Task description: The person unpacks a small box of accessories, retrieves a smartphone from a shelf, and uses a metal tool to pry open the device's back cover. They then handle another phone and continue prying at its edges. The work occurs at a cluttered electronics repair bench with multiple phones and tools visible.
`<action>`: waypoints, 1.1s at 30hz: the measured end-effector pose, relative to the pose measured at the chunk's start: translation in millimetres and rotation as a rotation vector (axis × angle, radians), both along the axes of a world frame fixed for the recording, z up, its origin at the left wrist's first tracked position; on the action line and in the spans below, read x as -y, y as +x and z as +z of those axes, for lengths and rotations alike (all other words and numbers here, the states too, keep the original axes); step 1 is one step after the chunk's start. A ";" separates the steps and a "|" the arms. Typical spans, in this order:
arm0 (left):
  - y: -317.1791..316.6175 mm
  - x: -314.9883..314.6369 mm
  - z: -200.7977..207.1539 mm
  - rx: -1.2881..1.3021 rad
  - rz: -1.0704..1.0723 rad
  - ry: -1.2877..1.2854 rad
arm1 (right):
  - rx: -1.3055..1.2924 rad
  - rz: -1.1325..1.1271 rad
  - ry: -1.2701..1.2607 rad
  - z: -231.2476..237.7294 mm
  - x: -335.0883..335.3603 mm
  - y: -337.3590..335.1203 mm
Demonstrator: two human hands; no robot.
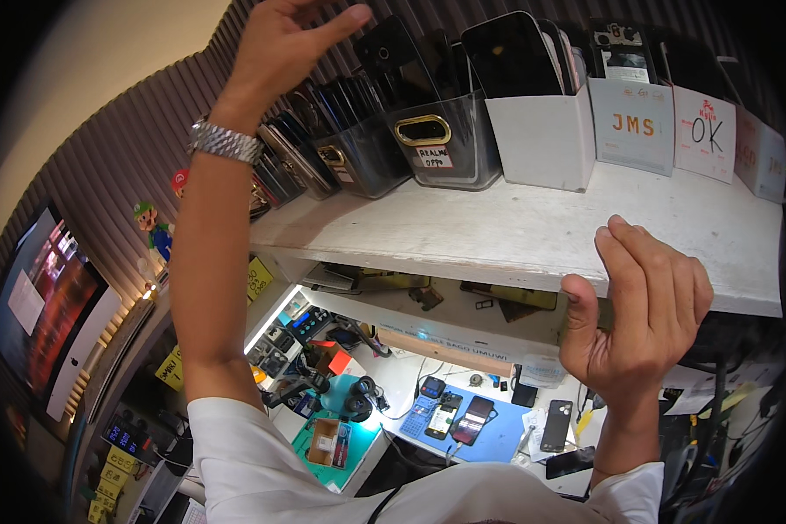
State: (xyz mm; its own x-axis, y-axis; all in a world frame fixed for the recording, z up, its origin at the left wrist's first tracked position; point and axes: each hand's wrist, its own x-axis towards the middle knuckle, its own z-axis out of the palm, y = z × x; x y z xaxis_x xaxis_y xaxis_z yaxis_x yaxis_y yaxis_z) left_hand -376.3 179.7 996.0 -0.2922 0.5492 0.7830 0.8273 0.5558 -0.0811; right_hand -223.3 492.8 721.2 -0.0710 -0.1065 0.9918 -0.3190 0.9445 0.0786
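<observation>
My left hand (290, 33) is raised at the top edge, above a row of phones standing in bins. Its thumb points right, apart from the fingers, which the frame partly cuts off; nothing shows in it. Nearest to it are a dark phone (398, 59) and a smoky clear bin (358, 157) packed with phones. My right hand (642, 306) is at the front edge of the white shelf (410, 223), thumb spread from the stretched fingers, holding nothing. Whether it touches the shelf I cannot tell. A second clear bin (454, 144) with a gold-rimmed handle stands beside a white box (540, 140) of phones.
More boxes of phones, one light blue (629, 153), line the shelf's right side. Below lies a lit workbench with a blue mat (496, 444), several phones, a microscope (364, 399) and a small cardboard box (326, 444). At left are a monitor (48, 306) and a green-capped figurine (153, 229).
</observation>
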 end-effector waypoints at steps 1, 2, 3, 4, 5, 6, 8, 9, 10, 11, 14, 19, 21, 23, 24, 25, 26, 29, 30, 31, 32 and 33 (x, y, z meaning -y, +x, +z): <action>5.2 12.0 7.5 -0.046 0.051 -0.031 | 0.004 -0.004 -0.001 0.4 0.3 0.2; 9.9 25.3 8.7 -0.042 0.206 -0.037 | 0.008 -0.008 -0.004 -0.1 0.4 0.0; 16.8 40.6 3.9 -0.038 0.364 -0.045 | 0.018 -0.004 -0.011 -1.6 1.5 -1.1; 24.9 47.9 0.1 -0.041 0.523 -0.055 | 0.024 0.000 -0.020 -1.1 1.2 -0.8; 27.7 50.9 -7.8 0.065 0.581 -0.039 | 0.029 -0.004 -0.025 -1.6 0.9 -1.0; 31.1 55.0 -16.6 0.171 0.640 -0.020 | 0.034 -0.009 -0.027 -1.8 1.1 -1.0; 38.4 54.1 -26.0 0.324 0.718 -0.024 | 0.042 -0.010 -0.028 -1.7 2.0 -0.5; 37.0 53.8 -29.6 0.363 0.687 0.035 | 0.040 -0.012 -0.028 -1.3 2.0 -0.1; 33.0 55.4 -34.5 0.402 0.655 0.094 | 0.037 -0.014 -0.028 -1.1 1.3 0.2; 30.5 54.3 -38.5 0.442 0.620 0.155 | 0.036 -0.018 -0.025 -0.9 1.1 0.3; 35.2 36.6 -41.6 0.391 0.584 0.229 | 0.033 -0.027 -0.023 0.6 1.3 1.3; 20.4 51.5 -23.4 0.184 0.424 0.401 | 0.032 -0.023 0.001 -0.3 -0.5 0.7; 19.9 51.3 -13.1 0.051 0.341 0.460 | 0.029 -0.026 0.006 -0.3 -1.1 -0.1; 24.7 51.4 -10.5 0.022 0.235 0.656 | 0.029 -0.022 0.004 -0.9 -0.7 -0.3; 26.6 53.7 -8.4 -0.059 0.183 0.760 | 0.027 -0.025 0.008 -1.2 -0.5 -0.3; 31.4 57.1 -6.5 -0.144 0.133 0.862 | 0.024 -0.024 0.011 -1.2 0.2 -0.4; 37.1 57.1 -7.7 -0.113 -0.035 0.935 | 0.021 -0.033 0.015 -1.8 -1.2 -1.0; 63.4 67.3 -27.1 -0.151 -0.275 1.278 | 0.023 -0.082 0.052 -1.0 -4.9 -0.6; 80.9 74.0 -41.4 -0.129 -0.298 1.311 | 0.025 -0.076 0.055 -0.8 -5.5 -0.4; 91.6 80.8 -62.7 -0.095 -0.339 1.354 | 0.026 -0.091 0.066 -0.7 -7.0 -0.8; 113.5 82.2 -83.5 -0.036 -0.358 1.400 | 0.028 -0.079 0.074 -0.3 -6.5 -0.5; 123.7 79.6 -111.8 0.036 -0.395 1.461 | 0.035 -0.095 0.085 -0.1 -6.3 -0.9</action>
State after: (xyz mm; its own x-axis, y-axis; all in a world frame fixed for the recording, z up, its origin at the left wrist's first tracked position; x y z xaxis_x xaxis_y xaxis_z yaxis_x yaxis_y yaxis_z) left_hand -252.6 100.0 884.3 -0.3465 -0.6357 0.6898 0.9277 -0.1235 0.3522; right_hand -224.2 499.2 721.1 -0.1190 -0.1813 0.9762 -0.2325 0.9609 0.1502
